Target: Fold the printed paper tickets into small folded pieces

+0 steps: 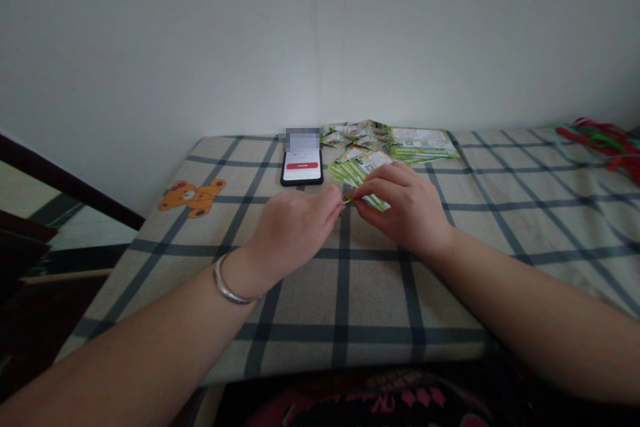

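My left hand point(295, 227), with a silver bangle point(229, 285) at the wrist, is closed, thumb and fingers pinched together. Facing it, my right hand point(407, 210) pinches too, its fingertips almost meeting those of the left. Between them is a small, thin, pale piece point(348, 201), too small to name. Just beyond and partly under my right hand lie fanned green-and-white printed cards point(353, 169). A phone point(302, 173) with a lit screen and black edge lies flat beyond my left hand.
Folded printed packets point(355, 135) and a stack of larger green printed sheets point(425, 140) lie near the wall. At far right is a tangle of red and green cords point(607, 141). A bear figure point(190, 198) is on the left of the checked tablecloth point(375, 300).
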`<state>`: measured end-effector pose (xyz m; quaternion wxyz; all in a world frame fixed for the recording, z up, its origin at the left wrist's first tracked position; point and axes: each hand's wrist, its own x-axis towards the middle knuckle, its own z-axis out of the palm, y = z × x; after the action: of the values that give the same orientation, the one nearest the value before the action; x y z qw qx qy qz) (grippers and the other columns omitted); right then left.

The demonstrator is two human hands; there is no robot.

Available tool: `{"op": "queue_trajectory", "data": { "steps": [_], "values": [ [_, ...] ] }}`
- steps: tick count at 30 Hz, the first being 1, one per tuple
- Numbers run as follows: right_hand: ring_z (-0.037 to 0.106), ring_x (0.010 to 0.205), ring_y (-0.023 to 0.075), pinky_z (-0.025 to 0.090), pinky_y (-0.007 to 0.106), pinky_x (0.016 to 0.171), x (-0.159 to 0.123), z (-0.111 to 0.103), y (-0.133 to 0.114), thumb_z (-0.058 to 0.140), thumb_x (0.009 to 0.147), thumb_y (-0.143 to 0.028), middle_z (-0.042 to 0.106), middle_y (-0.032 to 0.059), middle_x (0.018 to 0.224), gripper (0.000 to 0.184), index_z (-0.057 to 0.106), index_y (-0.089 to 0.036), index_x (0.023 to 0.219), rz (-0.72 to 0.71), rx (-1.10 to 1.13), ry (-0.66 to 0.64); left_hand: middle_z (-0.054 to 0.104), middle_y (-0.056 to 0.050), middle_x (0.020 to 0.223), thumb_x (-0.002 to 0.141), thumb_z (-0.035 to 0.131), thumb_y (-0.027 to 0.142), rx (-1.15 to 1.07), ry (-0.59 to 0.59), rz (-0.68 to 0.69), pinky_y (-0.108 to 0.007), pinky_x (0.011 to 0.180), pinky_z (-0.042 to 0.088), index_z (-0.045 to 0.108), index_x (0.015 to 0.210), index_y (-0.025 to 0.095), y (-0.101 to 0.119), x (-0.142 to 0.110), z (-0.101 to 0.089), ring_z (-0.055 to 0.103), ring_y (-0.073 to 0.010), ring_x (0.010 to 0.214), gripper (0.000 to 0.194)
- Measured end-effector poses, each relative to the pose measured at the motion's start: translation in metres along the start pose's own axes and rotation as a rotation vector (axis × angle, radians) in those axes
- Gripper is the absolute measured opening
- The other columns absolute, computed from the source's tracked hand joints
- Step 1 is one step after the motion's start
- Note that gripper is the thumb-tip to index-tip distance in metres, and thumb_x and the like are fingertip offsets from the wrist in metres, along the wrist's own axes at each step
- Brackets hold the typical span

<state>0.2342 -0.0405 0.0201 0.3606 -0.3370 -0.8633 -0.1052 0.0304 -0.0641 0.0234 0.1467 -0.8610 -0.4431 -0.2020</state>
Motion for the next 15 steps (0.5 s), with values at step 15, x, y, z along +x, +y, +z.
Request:
{"op": "queue_trajectory", "data": {
  "steps": [15],
  "values": [
    [0.058, 0.08, 0.0193, 0.044, 0.032, 0.071, 0.0003, 0.0073, 0.0043, 0.06, 0.086, -0.017, 0.065, 0.0054, 0.085, 0.011, 0.072, -0.019, 0.087, -0.055, 0.094, -0.015, 0.065, -0.002, 0.062, 0.097, 0.048, 0.026, 0.114, 0.101, 0.114, -0.029, 0.049, 0.037, 0.055, 0.082, 0.018, 0.0, -0.0002, 0.0012, 0.063, -0.0193, 0.055, 0.018]
  ]
}}
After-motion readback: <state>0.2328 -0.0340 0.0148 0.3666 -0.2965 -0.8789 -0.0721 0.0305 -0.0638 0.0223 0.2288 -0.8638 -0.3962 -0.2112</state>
